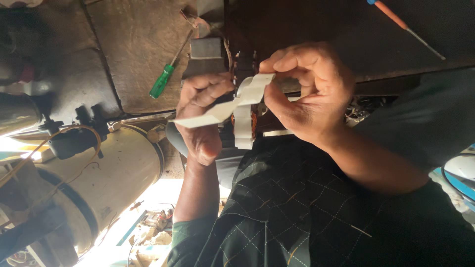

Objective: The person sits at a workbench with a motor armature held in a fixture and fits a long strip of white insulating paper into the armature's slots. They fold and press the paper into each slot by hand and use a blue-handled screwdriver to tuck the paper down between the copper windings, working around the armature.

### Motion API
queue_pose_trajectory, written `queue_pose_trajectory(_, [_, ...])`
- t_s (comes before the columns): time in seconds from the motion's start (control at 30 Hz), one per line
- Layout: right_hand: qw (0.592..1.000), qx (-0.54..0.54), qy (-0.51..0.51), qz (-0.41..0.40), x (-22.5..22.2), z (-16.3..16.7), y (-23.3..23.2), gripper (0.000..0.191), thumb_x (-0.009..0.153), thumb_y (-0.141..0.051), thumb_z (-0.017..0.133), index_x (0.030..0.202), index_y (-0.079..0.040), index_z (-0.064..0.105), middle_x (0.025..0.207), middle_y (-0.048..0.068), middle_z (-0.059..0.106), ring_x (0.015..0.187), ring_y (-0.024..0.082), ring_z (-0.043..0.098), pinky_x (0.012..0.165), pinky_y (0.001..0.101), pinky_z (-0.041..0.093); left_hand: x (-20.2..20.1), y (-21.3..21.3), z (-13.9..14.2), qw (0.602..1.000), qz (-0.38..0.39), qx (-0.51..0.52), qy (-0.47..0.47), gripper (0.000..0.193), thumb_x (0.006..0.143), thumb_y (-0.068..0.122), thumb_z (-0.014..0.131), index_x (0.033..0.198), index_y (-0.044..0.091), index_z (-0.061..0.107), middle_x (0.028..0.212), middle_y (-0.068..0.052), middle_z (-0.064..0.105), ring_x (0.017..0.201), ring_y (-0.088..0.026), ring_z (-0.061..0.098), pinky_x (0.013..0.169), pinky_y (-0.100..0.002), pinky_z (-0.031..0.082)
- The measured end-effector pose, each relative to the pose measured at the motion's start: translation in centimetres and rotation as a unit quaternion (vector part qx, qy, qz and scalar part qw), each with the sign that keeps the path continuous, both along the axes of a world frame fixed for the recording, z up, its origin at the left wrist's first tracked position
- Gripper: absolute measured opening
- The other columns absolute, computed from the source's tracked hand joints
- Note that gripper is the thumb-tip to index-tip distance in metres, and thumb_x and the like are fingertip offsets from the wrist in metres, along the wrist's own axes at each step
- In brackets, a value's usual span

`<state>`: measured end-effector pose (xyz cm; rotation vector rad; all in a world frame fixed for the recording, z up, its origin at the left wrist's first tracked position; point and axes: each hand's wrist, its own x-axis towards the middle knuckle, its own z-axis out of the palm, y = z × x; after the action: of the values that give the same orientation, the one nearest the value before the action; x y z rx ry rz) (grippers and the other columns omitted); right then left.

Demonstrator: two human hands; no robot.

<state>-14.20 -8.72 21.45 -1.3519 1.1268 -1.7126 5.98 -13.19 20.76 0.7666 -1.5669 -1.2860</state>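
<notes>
My left hand (200,116) and my right hand (309,94) are raised together in the middle of the view. Between them they hold a white paper-like strip (217,113), bent in several places. The left hand's thumb and fingers pinch its flat pointed end. The right hand's fingertips pinch its upper end. Behind the strip is a small white-edged round part with orange windings (244,126), partly hidden by both hands. I cannot tell which hand supports it.
A green-handled screwdriver (162,81) lies on the dark worn surface (138,44). An orange-handled screwdriver (396,17) lies at the upper right. A large pale metal cylinder (114,173) with black clips and wires (74,136) fills the left. A dark checked shirt (297,217) covers the bottom.
</notes>
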Motion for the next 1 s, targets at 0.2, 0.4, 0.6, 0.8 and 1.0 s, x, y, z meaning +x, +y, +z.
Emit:
queue_pose_trajectory(0.2, [1.000,0.008,-0.013,0.007,0.0,-0.5,-0.1,0.037,0.097,0.023,0.068,0.123,0.004,0.051,0.117,0.015,0.061,0.110,0.018,0.072,0.088,0.0271,0.067,0.5,0.3,-0.7,0.999,0.036,0.002,0.014,0.100,0.078,0.086,0.062,0.117,-0.005,0.071,0.117,-0.015,0.067,0.115,-0.028,0.063,0.099,-0.039,0.049])
queue_pose_trajectory(0.4, [0.999,0.040,-0.024,0.001,0.3,-0.7,0.1,0.032,0.099,0.019,0.072,0.117,0.004,0.050,0.115,0.013,0.061,0.102,0.013,0.071,0.088,0.0247,0.066,0.4,0.3,-1.1,0.998,0.001,-0.011,0.059,0.094,0.085,0.080,0.063,0.131,-0.002,0.069,0.124,-0.013,0.063,0.118,-0.023,0.066,0.102,-0.035,0.051])
queue_pose_trajectory(0.6, [0.997,0.068,-0.034,0.012,0.0,-0.6,-0.1,0.027,0.100,0.018,0.071,0.112,0.004,0.050,0.106,0.013,0.065,0.090,0.012,0.072,0.080,0.0224,0.064,0.3,0.5,-1.1,0.997,-0.003,-0.012,0.081,0.092,0.085,0.078,0.065,0.131,-0.002,0.068,0.124,-0.014,0.064,0.118,-0.026,0.069,0.100,-0.036,0.053])
queue_pose_trajectory(0.8, [0.993,0.074,-0.073,0.046,-0.4,-0.3,-0.4,0.025,0.103,0.017,0.070,0.112,0.003,0.052,0.101,0.015,0.069,0.089,0.013,0.074,0.078,0.0227,0.065,0.3,0.2,-1.4,0.996,-0.007,-0.009,0.089,0.090,0.086,0.076,0.066,0.131,-0.002,0.067,0.123,-0.013,0.065,0.117,-0.026,0.070,0.099,-0.036,0.054])
queue_pose_trajectory(1.0, [0.997,0.077,0.004,0.012,-0.8,-0.4,-0.6,0.023,0.098,0.018,0.070,0.107,0.004,0.055,0.103,0.015,0.066,0.103,0.020,0.074,0.085,0.0274,0.065,-0.3,0.4,0.2,0.998,0.012,0.010,0.067,0.086,0.085,0.071,0.071,0.127,-0.004,0.067,0.118,-0.015,0.066,0.111,-0.025,0.069,0.099,-0.037,0.053])
